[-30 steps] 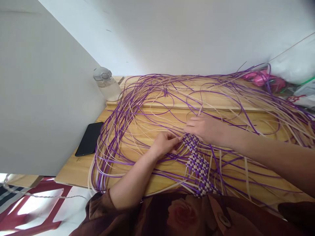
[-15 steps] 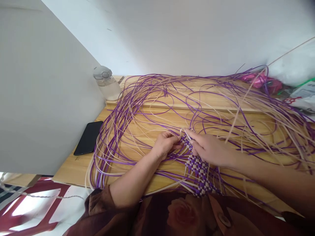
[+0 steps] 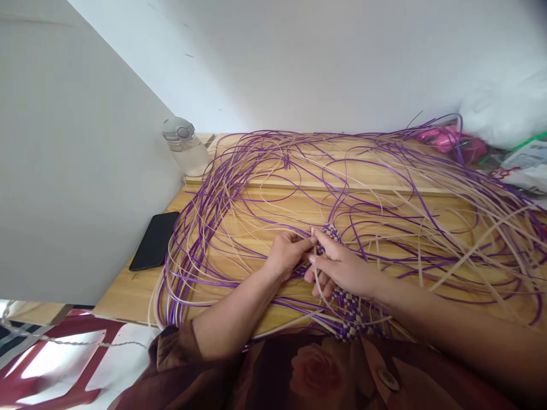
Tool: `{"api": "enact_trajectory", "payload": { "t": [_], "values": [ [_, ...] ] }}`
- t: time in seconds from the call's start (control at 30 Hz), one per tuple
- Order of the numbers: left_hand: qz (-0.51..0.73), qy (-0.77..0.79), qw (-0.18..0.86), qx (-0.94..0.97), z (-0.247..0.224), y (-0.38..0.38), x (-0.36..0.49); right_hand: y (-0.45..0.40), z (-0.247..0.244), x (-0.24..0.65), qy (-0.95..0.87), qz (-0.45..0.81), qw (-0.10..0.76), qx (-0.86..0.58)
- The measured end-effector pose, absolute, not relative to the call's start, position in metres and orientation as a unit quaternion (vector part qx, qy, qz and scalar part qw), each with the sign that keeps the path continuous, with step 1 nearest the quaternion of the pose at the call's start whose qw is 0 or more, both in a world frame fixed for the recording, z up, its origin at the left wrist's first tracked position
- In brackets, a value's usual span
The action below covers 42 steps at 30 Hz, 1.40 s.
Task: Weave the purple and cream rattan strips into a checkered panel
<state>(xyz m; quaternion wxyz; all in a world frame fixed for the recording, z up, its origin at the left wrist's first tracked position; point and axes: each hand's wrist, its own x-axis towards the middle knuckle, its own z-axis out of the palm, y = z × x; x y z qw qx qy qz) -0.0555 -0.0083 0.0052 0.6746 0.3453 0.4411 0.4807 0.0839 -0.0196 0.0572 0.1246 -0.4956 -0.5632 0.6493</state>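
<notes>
Head view: partway along, by the look of it, with checkered purple-and-beige rows finished in one woven strip [image 3: 352, 320] on the counter [image 3: 114, 293], partly hidden under the hands; left unworked, presumably, loose strands [image 3: 216, 196] beyond counting, to both sides of the strip and behind it. At the strip's left edge, one left hand [image 3: 285, 255], seemingly clamped on it; over its middle, close to the left, one right hand [image 3: 344, 270] with one beige strand [image 3: 317, 279] across the fingers, grip impossible to tell. Well left of the strip, one phone [image 3: 154, 241]; farther back, one bottle [image 3: 188, 149].
</notes>
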Motion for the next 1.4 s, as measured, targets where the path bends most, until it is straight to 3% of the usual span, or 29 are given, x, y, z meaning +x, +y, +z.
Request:
{"api": "enact_trajectory", "payload": {
  "t": [0.27,0.47,0.6,0.77,0.93,1.13,1.23,1.4],
  "values": [
    [0.502,0.426,0.668,0.346,0.001,-0.007,-0.051,-0.003,0.061,0.093,-0.647,0.566,0.084,-0.505],
    [0.486,0.43,0.673,0.356,0.007,-0.008,-0.05,0.021,0.068,0.104,-0.864,0.218,0.177,-0.419],
    [0.479,0.464,0.635,0.39,0.001,-0.008,-0.051,0.034,0.07,0.093,-0.907,0.135,0.135,-0.375],
    [0.506,0.494,0.563,0.428,-0.011,-0.006,-0.052,0.051,0.063,0.074,-0.881,0.185,0.111,-0.422],
    [0.513,0.467,0.646,0.317,-0.008,-0.004,-0.048,0.072,0.059,0.092,-0.773,0.329,0.141,-0.523],
    [0.497,0.45,0.689,0.275,-0.002,-0.005,-0.048,0.064,0.072,0.112,-0.805,0.424,0.082,-0.408],
    [0.494,0.47,0.659,0.319,-0.001,-0.007,-0.05,0.057,0.071,0.096,-0.828,0.409,0.061,-0.38],
    [0.501,0.451,0.67,0.311,-0.002,-0.007,-0.049,0.064,0.064,0.073,-0.822,0.277,0.154,-0.473]
  ]
}}
